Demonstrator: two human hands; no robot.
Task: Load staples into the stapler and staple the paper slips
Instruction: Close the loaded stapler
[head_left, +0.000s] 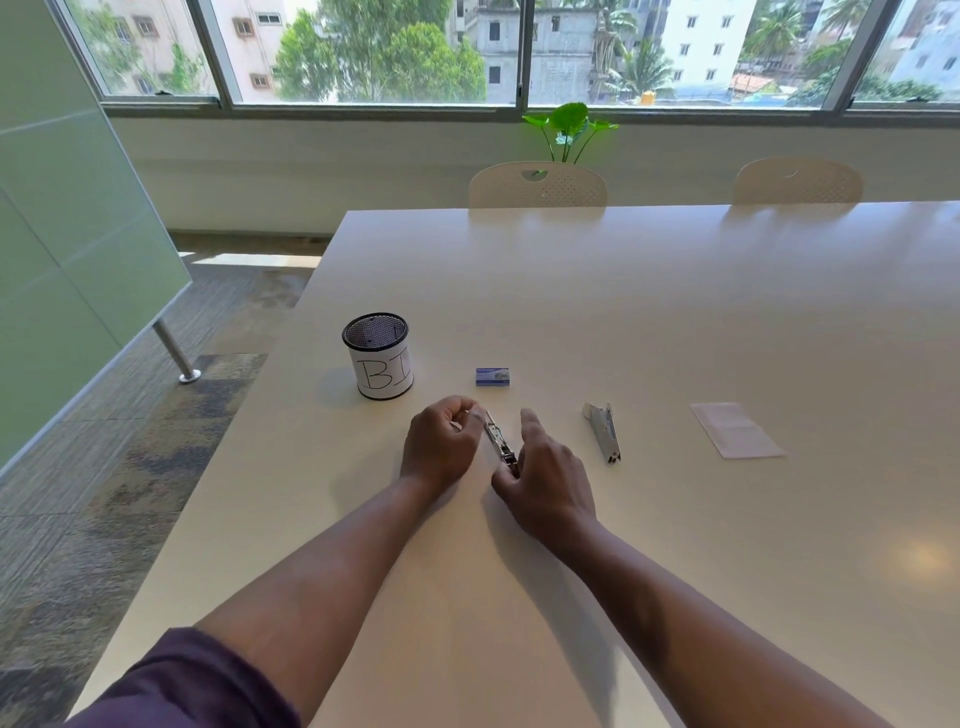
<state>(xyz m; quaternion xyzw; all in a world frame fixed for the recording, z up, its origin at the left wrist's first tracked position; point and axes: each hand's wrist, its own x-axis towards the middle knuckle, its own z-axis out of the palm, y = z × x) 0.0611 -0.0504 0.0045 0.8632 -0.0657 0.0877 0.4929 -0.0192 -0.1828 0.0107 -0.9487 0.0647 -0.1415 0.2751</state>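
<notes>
A small metal stapler part (498, 441), a bare magazine track, lies between my two hands on the white table (649, 312). My left hand (441, 447) pinches its far end with curled fingers. My right hand (550, 478) grips its near end, forefinger stretched out. The stapler's white body (602, 431) lies apart to the right, touched by neither hand. A small blue staple box (492, 376) sits just beyond my hands. The white paper slips (737, 431) lie flat further right.
A black mesh cup (378, 356) wrapped in paper lettered "BI" stands left of the staple box, near the table's left edge. Two white chairs (537, 184) stand at the far side. A glass partition (78, 234) is on the left.
</notes>
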